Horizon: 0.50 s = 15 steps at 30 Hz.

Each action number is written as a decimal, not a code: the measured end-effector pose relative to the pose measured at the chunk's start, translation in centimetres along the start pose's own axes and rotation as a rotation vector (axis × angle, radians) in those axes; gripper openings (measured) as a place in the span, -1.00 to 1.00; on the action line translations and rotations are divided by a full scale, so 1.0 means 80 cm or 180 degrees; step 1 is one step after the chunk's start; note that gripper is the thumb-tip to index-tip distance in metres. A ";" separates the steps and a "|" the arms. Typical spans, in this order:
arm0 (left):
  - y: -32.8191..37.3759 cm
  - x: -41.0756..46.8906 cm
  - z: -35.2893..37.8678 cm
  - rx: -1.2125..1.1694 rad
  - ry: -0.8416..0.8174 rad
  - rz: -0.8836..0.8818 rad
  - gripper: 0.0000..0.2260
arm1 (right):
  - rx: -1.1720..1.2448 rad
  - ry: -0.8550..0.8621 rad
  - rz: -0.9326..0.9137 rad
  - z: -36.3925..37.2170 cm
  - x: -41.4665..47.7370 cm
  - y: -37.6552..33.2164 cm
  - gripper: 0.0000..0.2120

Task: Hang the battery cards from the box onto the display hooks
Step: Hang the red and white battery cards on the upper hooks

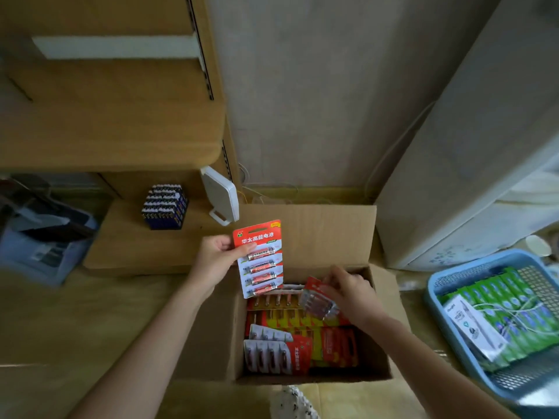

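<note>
An open cardboard box point(332, 234) sits on the floor at centre, filled with several red and white battery cards point(281, 352). My left hand point(214, 261) holds one battery card point(261, 261) upright above the box's left edge, with its red header on top and a row of batteries below. My right hand point(351, 293) reaches into the box and grips a second battery card point(317, 300), tilted and partly lifted off the stack. No display hooks are in view.
A wooden shelf unit point(121, 122) stands at left with a block of dark batteries point(165, 207) and a white device point(220, 195) on its low ledge. A blue basket point(438, 285) holding green packs lies at right. A bluish bin point(45, 237) is at far left.
</note>
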<state>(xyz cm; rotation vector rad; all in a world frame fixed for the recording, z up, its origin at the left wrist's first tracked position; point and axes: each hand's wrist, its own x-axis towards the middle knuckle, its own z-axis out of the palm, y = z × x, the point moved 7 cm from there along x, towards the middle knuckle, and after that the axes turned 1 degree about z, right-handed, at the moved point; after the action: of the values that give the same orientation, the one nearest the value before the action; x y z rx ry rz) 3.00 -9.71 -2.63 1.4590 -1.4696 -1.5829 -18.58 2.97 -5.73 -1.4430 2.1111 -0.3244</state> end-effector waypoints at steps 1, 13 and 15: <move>0.025 -0.010 -0.010 -0.0068 0.0048 -0.0021 -0.95 | 0.0034 0.0140 -0.0059 -0.037 -0.007 -0.020 -0.83; 0.383 -0.157 -0.159 -0.0350 0.0559 0.0042 -0.92 | -0.0337 0.0545 -0.1052 -0.419 -0.092 -0.334 -0.77; 0.425 -0.177 -0.187 -0.0328 0.0602 0.0052 -0.89 | -0.0453 0.0471 -0.1373 -0.453 -0.103 -0.386 -0.75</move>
<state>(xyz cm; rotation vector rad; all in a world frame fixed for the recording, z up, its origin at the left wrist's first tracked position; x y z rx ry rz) 11.26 -11.39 36.21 1.4891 -1.2710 -1.4455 -12.95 -5.59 41.49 -2.0158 1.9502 -0.4625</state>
